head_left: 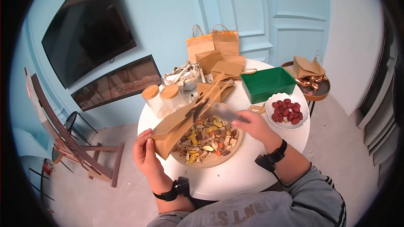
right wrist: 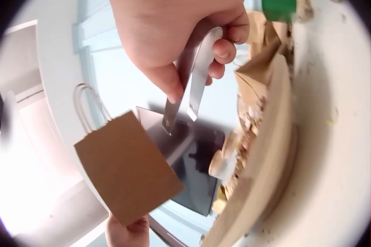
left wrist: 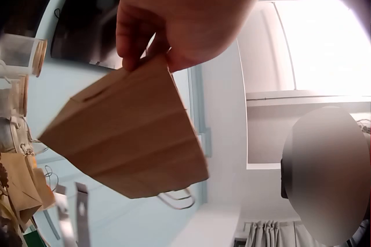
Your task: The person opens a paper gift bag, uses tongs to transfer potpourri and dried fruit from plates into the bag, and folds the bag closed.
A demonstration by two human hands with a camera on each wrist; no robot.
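Observation:
My left hand (head_left: 147,156) pinches the bottom edge of a small brown paper bag (head_left: 171,132), tilted over the left side of a round wooden tray (head_left: 233,153) of dried mixed pieces (head_left: 210,138). In the left wrist view the bag (left wrist: 133,131) hangs from the fingers. My right hand (head_left: 257,128) grips metal tongs, held above the tray's right side. The right wrist view shows the tongs (right wrist: 197,73) with tips apart and nothing between them, and the bag (right wrist: 128,166) away from them, its handles pointing up.
A green box (head_left: 269,85) and a white bowl of red dates (head_left: 287,122) stand on the right of the white table (head_left: 219,180). Behind the tray are more paper bags (head_left: 227,67); two jars with wooden lids (head_left: 170,96) stand at the back left.

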